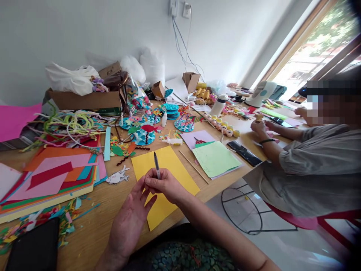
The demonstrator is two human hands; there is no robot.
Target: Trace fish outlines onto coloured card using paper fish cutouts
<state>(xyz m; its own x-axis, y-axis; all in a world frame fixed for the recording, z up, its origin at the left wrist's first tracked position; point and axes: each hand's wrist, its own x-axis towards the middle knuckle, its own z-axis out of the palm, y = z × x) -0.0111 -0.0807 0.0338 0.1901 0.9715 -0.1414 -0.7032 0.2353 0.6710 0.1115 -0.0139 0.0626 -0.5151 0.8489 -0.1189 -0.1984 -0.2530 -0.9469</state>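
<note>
Right hand closed on pen, thumb and fingers pinching lower part. Left hand open, palm up, fingertips by right's; contact with pen's hidden end unclear. Pen's long axis near upright, dark end up, leaning slightly left. Yellow sheet under and beyond right hand, nearer to it than left. Fish cutout left of sheet, stick right.

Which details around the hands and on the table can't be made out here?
All in the head view:
Lower end of the pen: hidden by the right hand.
Part of the yellow sheet: behind both that and the left hand.
Black device: cut off by the bottom edge.
Marks on the light-green sheet: too faint.
</note>
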